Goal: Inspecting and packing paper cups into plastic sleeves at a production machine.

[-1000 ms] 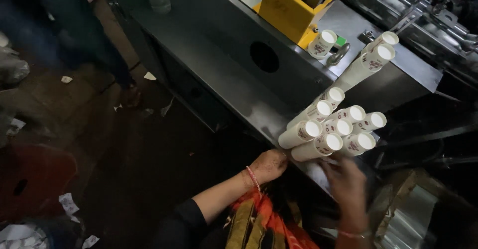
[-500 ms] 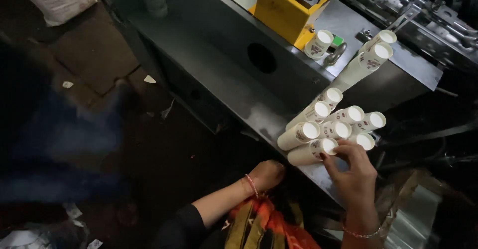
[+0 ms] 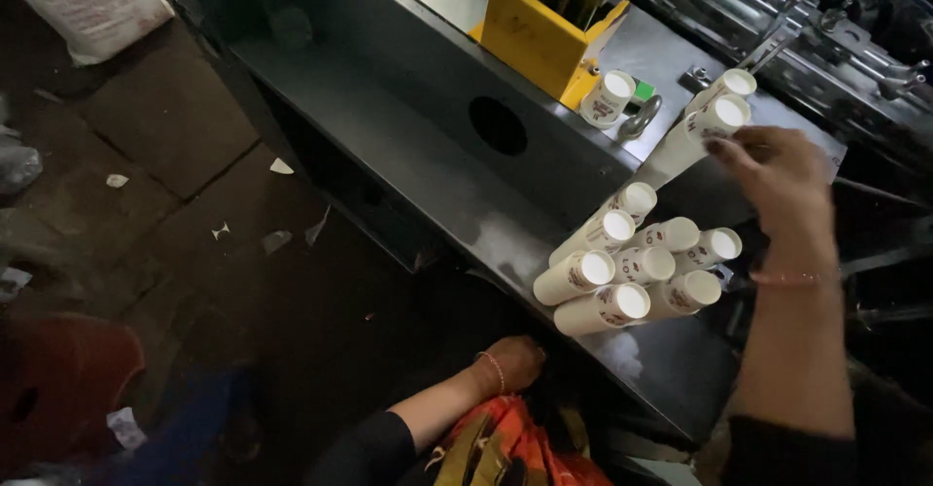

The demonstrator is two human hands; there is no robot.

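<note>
Seven long white stacks of paper cups (image 3: 637, 277) lie bundled on the grey metal table (image 3: 428, 156). Right hand (image 3: 773, 180) rests its fingertips on two more cup stacks (image 3: 719, 112), fingers loosely curled. Left hand (image 3: 515, 362) hangs below the table edge, grip hidden.

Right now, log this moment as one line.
right hand: fingertips at upper cup stack | left hand: low at machine edge, empty | lying cup stacks: piled on metal shelf | yellow box: behind
</note>
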